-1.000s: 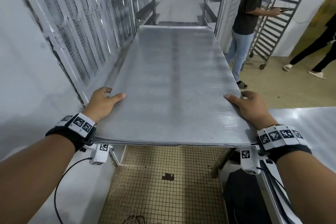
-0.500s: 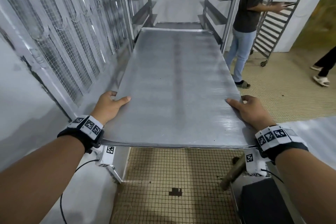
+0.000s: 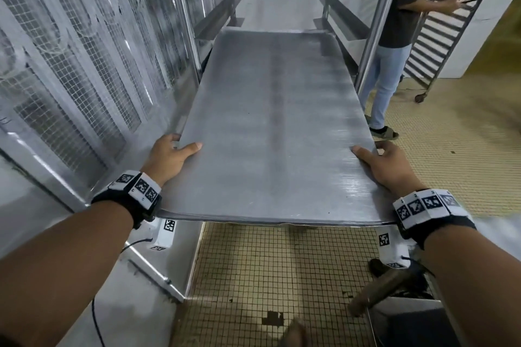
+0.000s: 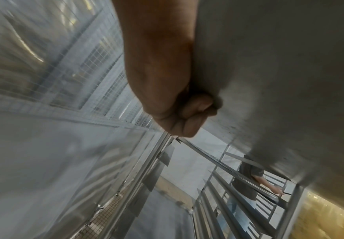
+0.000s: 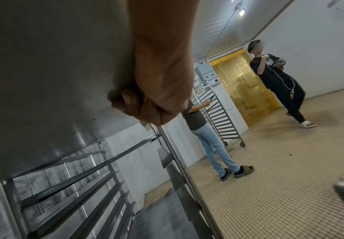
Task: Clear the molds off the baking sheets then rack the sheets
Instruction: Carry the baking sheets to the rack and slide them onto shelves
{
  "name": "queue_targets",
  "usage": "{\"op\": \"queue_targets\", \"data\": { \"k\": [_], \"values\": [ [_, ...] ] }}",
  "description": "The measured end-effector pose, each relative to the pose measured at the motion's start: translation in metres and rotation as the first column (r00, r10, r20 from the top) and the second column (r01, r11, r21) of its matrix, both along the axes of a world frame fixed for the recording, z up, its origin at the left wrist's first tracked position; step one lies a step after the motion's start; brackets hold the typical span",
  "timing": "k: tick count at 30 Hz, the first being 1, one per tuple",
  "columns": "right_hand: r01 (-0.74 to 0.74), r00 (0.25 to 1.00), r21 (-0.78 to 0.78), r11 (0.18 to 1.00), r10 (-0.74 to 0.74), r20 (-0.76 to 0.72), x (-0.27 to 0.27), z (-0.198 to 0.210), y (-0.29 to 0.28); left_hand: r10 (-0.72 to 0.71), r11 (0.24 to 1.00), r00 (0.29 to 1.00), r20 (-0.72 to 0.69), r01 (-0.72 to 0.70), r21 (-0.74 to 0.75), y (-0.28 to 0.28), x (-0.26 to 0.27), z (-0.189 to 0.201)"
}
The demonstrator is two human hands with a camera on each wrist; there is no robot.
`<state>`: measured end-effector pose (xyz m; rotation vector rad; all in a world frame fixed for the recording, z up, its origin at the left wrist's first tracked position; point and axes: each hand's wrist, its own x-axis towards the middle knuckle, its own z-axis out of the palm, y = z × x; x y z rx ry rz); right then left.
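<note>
A large bare metal baking sheet (image 3: 270, 127) is held level in front of me, with no molds on it. My left hand (image 3: 172, 155) grips its left edge, thumb on top and fingers curled underneath (image 4: 189, 116). My right hand (image 3: 380, 163) grips the right edge the same way, its curled fingers (image 5: 138, 110) under the sheet (image 5: 44, 64). The far end of the sheet lies between the two uprights of a steel rack (image 3: 375, 17), at the level of its side rails (image 3: 214, 17).
A mesh-panelled metal wall (image 3: 70, 70) runs close on the left. A person in jeans (image 3: 389, 70) stands right of the rack beside a second wheeled rack (image 3: 451, 22). Another person (image 5: 277, 80) leans by a yellow strip curtain (image 5: 242, 90). A steel table corner (image 3: 408, 315) is at lower right.
I have stepped closer to the rack with the sheet in both hands; its far end now sits between the uprights. The grip of both hands is the same.
</note>
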<state>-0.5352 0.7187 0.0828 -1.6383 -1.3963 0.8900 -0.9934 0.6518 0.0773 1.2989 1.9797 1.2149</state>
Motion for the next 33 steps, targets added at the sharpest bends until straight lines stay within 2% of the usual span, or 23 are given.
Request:
{"op": "queue_targets", "data": {
  "k": [9,14,20,26,30,33],
  "values": [
    [-0.039,0.997,0.016,0.999,0.038,0.062,-0.003,0.008,0.107,0.039,0.999,0.999,-0.009,-0.039,-0.029,0.096,-0.006,0.008],
    [-0.070,0.998,0.022,0.997,0.070,0.008,-0.008,0.011,0.152,0.041,0.999,0.999,0.036,-0.041,-0.012,0.140,-0.012,0.010],
    [-0.095,0.995,0.041,0.995,0.095,0.012,-0.008,0.009,0.201,0.059,0.998,0.997,0.045,-0.059,-0.016,0.176,-0.011,0.015],
    [-0.093,0.996,0.018,0.996,0.092,0.019,-0.012,0.018,0.226,0.011,1.000,1.000,-0.007,-0.011,-0.024,0.199,-0.017,0.027],
    [-0.104,0.994,0.000,0.995,0.104,0.029,-0.012,0.027,0.238,-0.021,0.999,0.999,0.028,0.022,-0.050,0.213,-0.014,0.041],
    [-0.102,0.994,0.005,0.995,0.101,0.032,-0.015,0.033,0.246,-0.071,0.995,0.997,0.000,0.071,-0.069,0.220,-0.014,0.053]
  ]
}}
